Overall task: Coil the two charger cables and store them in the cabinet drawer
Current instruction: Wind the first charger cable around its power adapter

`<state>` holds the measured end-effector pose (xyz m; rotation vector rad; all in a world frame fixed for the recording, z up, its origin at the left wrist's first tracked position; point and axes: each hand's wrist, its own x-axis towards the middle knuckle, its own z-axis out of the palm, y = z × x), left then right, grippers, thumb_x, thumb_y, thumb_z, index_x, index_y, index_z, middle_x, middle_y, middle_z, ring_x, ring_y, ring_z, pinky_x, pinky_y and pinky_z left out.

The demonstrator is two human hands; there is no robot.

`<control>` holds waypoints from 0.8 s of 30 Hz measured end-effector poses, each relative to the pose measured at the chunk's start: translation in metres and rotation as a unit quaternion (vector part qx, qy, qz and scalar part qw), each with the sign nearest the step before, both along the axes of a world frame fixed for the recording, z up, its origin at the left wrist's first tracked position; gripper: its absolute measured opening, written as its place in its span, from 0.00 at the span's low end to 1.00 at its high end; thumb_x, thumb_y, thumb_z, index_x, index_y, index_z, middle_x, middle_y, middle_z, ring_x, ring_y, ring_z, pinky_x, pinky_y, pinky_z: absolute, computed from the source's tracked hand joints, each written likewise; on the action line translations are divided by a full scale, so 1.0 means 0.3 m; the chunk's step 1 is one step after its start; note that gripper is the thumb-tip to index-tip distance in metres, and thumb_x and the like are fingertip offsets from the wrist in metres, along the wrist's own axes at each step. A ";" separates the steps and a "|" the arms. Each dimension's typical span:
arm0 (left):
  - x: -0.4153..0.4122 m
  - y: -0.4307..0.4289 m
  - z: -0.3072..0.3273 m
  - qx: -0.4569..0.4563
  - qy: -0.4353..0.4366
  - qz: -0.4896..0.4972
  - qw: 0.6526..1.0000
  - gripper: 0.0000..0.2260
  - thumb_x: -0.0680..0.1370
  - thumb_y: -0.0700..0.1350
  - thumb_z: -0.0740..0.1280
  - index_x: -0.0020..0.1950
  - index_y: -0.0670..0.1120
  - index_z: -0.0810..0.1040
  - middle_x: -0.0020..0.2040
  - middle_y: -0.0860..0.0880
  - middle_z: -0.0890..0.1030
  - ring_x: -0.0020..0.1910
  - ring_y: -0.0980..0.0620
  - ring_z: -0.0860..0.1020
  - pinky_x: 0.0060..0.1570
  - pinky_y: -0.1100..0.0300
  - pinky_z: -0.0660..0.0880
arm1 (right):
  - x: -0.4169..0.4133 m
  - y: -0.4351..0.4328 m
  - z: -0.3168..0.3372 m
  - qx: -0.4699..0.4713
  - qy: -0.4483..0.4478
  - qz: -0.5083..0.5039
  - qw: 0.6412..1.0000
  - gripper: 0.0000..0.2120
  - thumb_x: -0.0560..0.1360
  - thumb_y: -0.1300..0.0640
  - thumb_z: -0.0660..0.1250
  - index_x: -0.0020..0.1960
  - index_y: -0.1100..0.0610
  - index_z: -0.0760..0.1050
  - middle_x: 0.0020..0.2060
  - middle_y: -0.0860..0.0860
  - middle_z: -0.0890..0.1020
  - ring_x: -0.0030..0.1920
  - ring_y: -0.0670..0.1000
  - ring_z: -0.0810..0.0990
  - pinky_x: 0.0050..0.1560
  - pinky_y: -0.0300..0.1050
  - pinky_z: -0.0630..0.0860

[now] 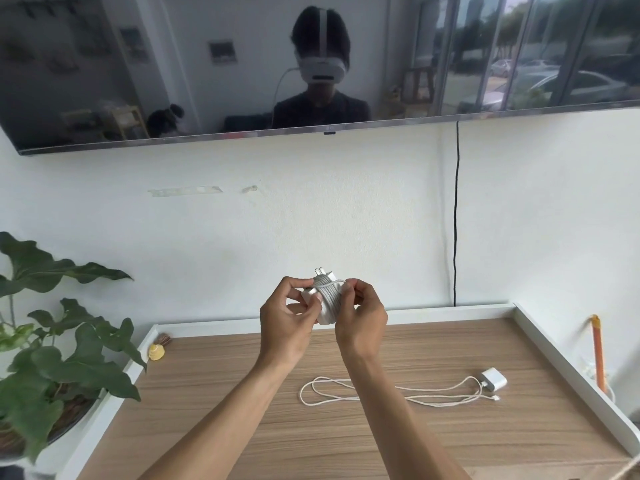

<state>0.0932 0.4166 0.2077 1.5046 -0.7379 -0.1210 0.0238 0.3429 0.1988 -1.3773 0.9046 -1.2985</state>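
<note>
Potted plant (52, 344): broad green leaves, standing off the left edge of the cabinet top.

Small yellow object (156, 352): rests in the far left corner of the top, against the raised white rim (140, 355).

Left hand (287, 323): raised above the far part of the cabinet top (242, 393), fingers curled, thumb and fingertips pinched on the left side of the wrapped charger (323, 299).

Wrapped charger: white block with its cable wound round it in close turns; held in the air between both hands, long axis roughly upright and tilted, plug prongs pointing up and slightly left, towards the wall.

Right hand (360, 323): closed on the right side of the same charger, thumb and forefinger pinching a strand of cable across the top of the coil.

Second charger cable (391, 393): lies loose on the wood, in long loops running left to right, near the right forearm.

Its white plug block (493, 377): lies at the right end, near the right rim.

Open wood lies left of the forearms and along the near edge.
</note>
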 end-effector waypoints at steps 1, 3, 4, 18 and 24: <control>-0.003 0.000 -0.003 0.000 -0.007 0.002 1.000 0.10 0.72 0.39 0.71 0.45 0.55 0.79 0.35 0.51 0.81 0.38 0.41 0.83 0.40 0.40 0.81 | 0.004 0.002 -0.009 0.003 -0.005 -0.001 1.000 0.06 0.79 0.56 0.63 0.47 0.54 0.78 0.40 0.49 0.83 0.41 0.45 0.79 0.39 0.26 0.70; -0.008 -0.001 -0.011 0.000 -0.019 0.007 1.000 0.12 0.72 0.36 0.71 0.45 0.54 0.79 0.35 0.53 0.80 0.37 0.42 0.83 0.40 0.41 0.81 | 0.013 0.006 -0.028 0.014 -0.008 -0.003 1.000 0.06 0.79 0.56 0.63 0.48 0.55 0.78 0.42 0.50 0.83 0.43 0.48 0.79 0.42 0.31 0.71; -0.010 -0.002 -0.015 0.001 -0.022 0.011 1.000 0.13 0.72 0.36 0.71 0.45 0.54 0.79 0.35 0.54 0.80 0.37 0.42 0.83 0.41 0.42 0.81 | 0.018 0.009 -0.036 0.021 -0.007 -0.001 1.000 0.06 0.79 0.56 0.63 0.49 0.55 0.78 0.43 0.50 0.83 0.43 0.48 0.79 0.43 0.35 0.72; 0.046 0.000 -0.040 0.012 -0.011 0.033 0.999 0.09 0.74 0.41 0.73 0.44 0.56 0.80 0.34 0.57 0.81 0.40 0.42 0.83 0.41 0.41 0.81 | 0.004 0.039 -0.080 -0.040 0.034 0.070 0.996 0.04 0.77 0.55 0.65 0.50 0.49 0.78 0.47 0.48 0.79 0.43 0.42 0.79 0.39 0.29 0.72; 0.063 0.011 -0.032 0.011 -0.002 0.016 1.000 0.07 0.73 0.40 0.73 0.44 0.52 0.81 0.36 0.52 0.82 0.40 0.42 0.83 0.43 0.42 0.81 | -0.005 0.023 -0.070 -0.074 0.045 0.130 0.988 0.10 0.77 0.54 0.65 0.57 0.45 0.75 0.48 0.44 0.77 0.44 0.44 0.77 0.40 0.30 0.72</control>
